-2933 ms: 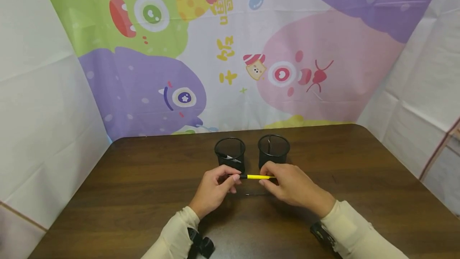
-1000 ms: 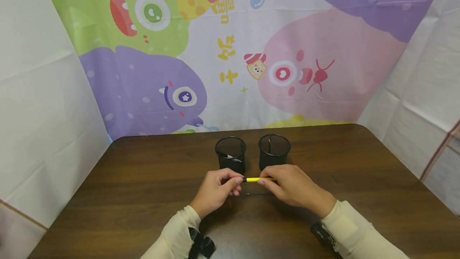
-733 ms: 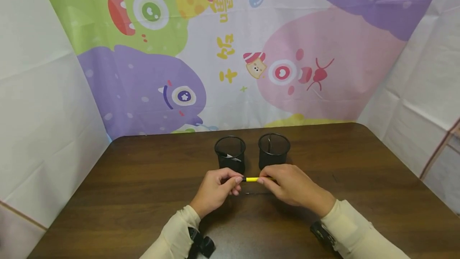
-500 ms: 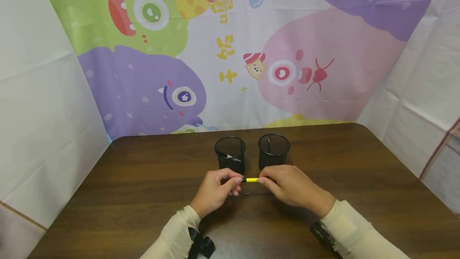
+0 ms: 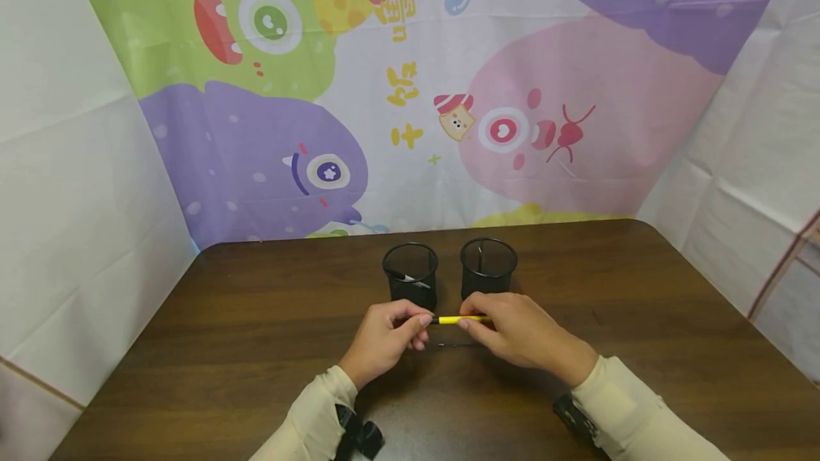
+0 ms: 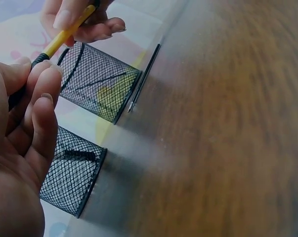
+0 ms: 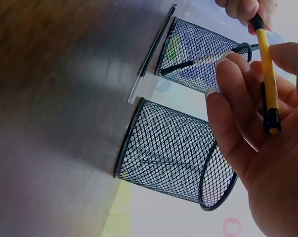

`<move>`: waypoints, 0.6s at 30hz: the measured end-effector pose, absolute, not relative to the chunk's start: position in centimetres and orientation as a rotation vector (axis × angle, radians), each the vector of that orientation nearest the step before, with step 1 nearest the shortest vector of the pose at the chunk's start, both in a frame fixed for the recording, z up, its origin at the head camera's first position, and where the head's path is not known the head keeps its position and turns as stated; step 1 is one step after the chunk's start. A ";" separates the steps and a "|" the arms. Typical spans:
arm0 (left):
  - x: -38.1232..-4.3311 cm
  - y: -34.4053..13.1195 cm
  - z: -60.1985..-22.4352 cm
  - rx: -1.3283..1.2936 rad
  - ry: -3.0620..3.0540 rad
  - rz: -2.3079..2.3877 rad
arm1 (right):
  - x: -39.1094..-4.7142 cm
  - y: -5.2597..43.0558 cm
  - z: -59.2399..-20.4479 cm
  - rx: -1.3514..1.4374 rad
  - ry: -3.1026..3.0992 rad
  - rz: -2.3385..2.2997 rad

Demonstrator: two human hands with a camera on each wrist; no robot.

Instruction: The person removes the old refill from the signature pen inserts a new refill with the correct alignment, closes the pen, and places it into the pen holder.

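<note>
A yellow pen (image 5: pixel 450 320) with a black grip section is held level between both hands in the head view. My left hand (image 5: pixel 381 340) pinches the black end between thumb and fingers. From the other side, my right hand (image 5: pixel 519 326) holds the yellow barrel (image 7: pixel 268 74), the thumb on it and the fingers curved beneath. Its black clip end points into the right palm in the right wrist view. Below the pen, a thin pen refill (image 6: pixel 145 76) with a dark tube and a clear end lies on the table.
Two black mesh pen cups stand just beyond the hands. In the left cup (image 5: pixel 411 297) leans a black-and-white pen (image 5: pixel 410 279); the right cup (image 5: pixel 485 284) contains something thin. The brown wooden table (image 5: pixel 256 333) meets a cartoon-printed cloth (image 5: pixel 410 183) at its back edge.
The pen sits slightly nearer me than 2.9 s ago. Since half a second ago, my right fingers have shifted and loosened on the barrel, baring more yellow. The left hand keeps its place.
</note>
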State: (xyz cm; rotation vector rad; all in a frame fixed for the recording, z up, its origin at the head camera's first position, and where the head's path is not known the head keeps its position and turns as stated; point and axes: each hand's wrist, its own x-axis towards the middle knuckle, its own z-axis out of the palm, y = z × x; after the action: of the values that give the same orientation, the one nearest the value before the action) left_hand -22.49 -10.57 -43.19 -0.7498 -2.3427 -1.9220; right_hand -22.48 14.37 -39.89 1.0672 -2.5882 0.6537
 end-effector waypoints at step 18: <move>-22.8 -10.7 -43.7 -0.763 -2.323 -1.981 | -22.5 14.4 -39.9 1.101 -2.533 0.691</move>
State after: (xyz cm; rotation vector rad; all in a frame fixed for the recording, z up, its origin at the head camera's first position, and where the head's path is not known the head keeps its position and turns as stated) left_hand -22.77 -10.72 -43.67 -0.7634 -2.3234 -1.9808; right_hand -22.52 14.37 -39.85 1.1009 -2.5329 0.6910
